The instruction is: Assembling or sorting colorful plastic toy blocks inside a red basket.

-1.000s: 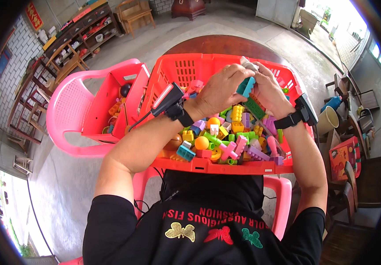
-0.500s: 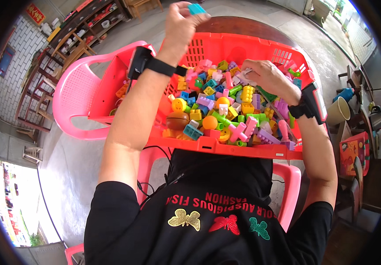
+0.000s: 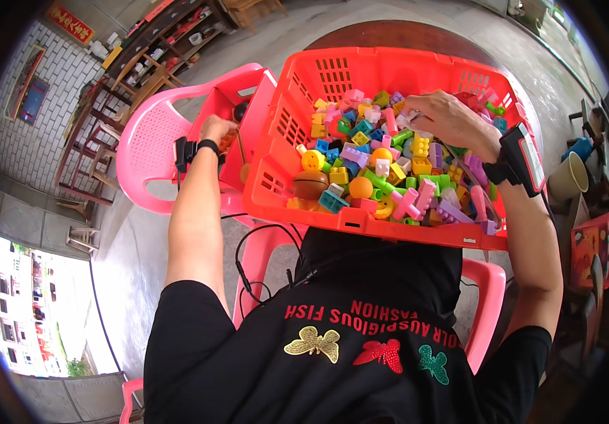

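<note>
A large red plastic crate (image 3: 262,201) holds a heap of toy building blocks. Over a smaller red box (image 3: 230,169) on the left is my left hand (image 3: 216,131), its fingers curled downward; whatever they hold, if anything, is hidden. My right hand (image 3: 449,121) reaches into the crate's far right part, fingers bent around a whitish, crumpled-looking thing (image 3: 421,121) that I cannot name. Near it lie a yellow block (image 3: 420,146) and purple blocks. An orange ball (image 3: 361,187), a brown ball (image 3: 311,185) and a teal block (image 3: 333,202) sit toward the near left.
The small box stands on a pink plastic chair (image 3: 142,141), against the crate's left side. A dark round table (image 3: 396,35) is under the crate. Black cables (image 3: 239,261) hang near my lap. At the right are a beige bucket (image 3: 569,173) and furniture; shelves (image 3: 184,42) stand at the far left.
My left hand has come down and left, from above the crate to the small box; the teal block it held no longer shows. My right hand stays in the crate. The view has shifted.
</note>
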`<state>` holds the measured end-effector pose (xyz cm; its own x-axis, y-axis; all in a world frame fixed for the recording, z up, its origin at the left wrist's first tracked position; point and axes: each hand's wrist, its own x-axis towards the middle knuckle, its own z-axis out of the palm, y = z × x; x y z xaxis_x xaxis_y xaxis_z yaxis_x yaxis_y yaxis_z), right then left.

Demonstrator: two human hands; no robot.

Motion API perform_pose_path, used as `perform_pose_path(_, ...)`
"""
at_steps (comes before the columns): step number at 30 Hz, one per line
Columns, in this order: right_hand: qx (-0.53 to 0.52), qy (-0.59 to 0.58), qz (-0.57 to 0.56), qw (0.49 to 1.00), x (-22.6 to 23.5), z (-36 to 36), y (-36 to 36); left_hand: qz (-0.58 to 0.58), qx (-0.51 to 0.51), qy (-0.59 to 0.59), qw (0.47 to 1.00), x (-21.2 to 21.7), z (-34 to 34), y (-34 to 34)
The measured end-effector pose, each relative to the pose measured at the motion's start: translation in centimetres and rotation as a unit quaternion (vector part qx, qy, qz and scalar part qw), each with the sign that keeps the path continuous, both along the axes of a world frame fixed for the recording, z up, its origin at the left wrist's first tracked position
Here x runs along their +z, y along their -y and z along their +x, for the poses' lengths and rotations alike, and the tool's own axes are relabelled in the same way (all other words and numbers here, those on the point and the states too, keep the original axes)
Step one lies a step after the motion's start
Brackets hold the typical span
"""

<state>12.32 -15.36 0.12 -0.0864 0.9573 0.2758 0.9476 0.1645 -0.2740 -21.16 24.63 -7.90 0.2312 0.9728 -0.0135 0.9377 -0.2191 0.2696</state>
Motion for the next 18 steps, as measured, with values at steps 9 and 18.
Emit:
perform_pose_path(9,0.028,-0.012,0.008,1.0,-0.7,-0.1,-1.3,0.045,-0.043,0.169,0.984,-2.2,-1.6,-1.6)
perform_pose_path(18,0.0,0.004,-0.015,1.0,-0.9,0.9,-0.6,0.213,-0.376,0.287,0.855,9.2,11.9,9.6)
